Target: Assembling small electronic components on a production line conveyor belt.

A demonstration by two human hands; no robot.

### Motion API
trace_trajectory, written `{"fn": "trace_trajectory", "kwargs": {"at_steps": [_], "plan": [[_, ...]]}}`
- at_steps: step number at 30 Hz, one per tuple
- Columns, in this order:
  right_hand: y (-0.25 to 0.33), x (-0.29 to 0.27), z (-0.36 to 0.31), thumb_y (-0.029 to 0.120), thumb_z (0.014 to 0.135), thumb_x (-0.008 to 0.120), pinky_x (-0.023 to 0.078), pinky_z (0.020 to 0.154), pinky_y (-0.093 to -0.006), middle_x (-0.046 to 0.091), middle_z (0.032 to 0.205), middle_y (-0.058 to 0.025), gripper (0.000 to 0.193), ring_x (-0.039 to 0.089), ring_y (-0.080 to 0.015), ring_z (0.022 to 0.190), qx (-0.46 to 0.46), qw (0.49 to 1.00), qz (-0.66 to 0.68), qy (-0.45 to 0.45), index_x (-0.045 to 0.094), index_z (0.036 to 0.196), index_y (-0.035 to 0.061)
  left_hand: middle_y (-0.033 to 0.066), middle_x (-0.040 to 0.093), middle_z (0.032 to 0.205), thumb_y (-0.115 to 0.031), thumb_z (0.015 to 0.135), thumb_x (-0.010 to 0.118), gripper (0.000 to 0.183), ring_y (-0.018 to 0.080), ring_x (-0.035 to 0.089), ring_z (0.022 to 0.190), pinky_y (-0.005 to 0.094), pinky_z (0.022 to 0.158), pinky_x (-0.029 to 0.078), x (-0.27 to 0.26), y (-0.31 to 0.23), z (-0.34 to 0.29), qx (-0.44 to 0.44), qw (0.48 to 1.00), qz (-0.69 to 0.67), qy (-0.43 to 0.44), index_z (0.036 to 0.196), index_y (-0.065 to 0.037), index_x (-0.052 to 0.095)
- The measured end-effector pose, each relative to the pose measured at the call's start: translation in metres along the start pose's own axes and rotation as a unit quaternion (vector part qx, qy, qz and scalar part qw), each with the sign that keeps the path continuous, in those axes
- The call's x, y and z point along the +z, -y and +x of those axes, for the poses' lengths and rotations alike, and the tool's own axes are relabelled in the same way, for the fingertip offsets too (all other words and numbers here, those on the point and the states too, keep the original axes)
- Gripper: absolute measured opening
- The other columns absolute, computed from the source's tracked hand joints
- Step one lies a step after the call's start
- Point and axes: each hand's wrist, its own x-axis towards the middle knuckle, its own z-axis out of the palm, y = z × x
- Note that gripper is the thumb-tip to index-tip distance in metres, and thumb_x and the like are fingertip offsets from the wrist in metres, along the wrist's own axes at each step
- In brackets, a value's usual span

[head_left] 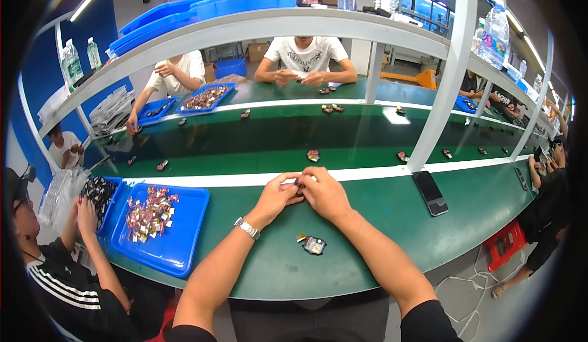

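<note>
Left hand (275, 196), right hand (326, 194): grip pinches small dark piece (299, 188); grey-black squarish device (315, 245) lies 6 o'clock, green bench (343, 274).

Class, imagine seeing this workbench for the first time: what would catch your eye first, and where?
Probably the left hand and right hand, meeting centrally over the green table around a small dark piece. Next, the blue tray heaped with small reddish parts, at left. A dark phone lies at right.
</note>
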Motion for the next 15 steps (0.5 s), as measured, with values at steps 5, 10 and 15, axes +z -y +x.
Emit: {"fn": "trace_trajectory", "kwargs": {"at_steps": [5,10,15], "plan": [[-0.009,-0.003,0.001,0.002,0.075,0.072,0.054,0.083,-0.0386,0.057,0.119,-0.0105,0.021,0.059,-0.0297,0.104,0.008,0.999,0.028,0.015,0.060,0.092,0.0036,0.0124,0.063,0.120,-0.002,0.099,0.046,0.031,0.0194,0.062,0.112,0.0334,0.098,0.054,0.000,-0.002,0.002,0.007,1.000,0.010,0.015,0.130,-0.002,0.050],[-0.015,0.000,0.000,0.003,0.076,0.073,0.054,0.084,-0.0380,0.057,0.120,-0.0090,0.020,0.057,-0.0292,0.109,0.031,0.998,0.043,0.042,0.063,0.094,0.0068,0.0131,0.063,0.120,-0.001,0.099,0.047,0.031,0.0200,0.062,0.111,0.0337,0.098,0.054,-0.005,0.002,0.006,-0.009,1.000,0.002,0.009,0.130,-0.002,0.050],[-0.019,-0.002,-0.001,0.006,0.078,0.073,0.053,0.087,-0.0371,0.060,0.118,-0.0074,0.012,0.057,-0.0269,0.110,0.039,0.995,0.087,0.020,0.070,0.089,0.0092,0.0124,0.062,0.119,0.003,0.096,0.048,0.034,0.0195,0.062,0.110,0.0339,0.098,0.054,-0.002,-0.004,0.005,-0.004,1.000,-0.009,0.025,0.130,-0.001,0.049]]}}
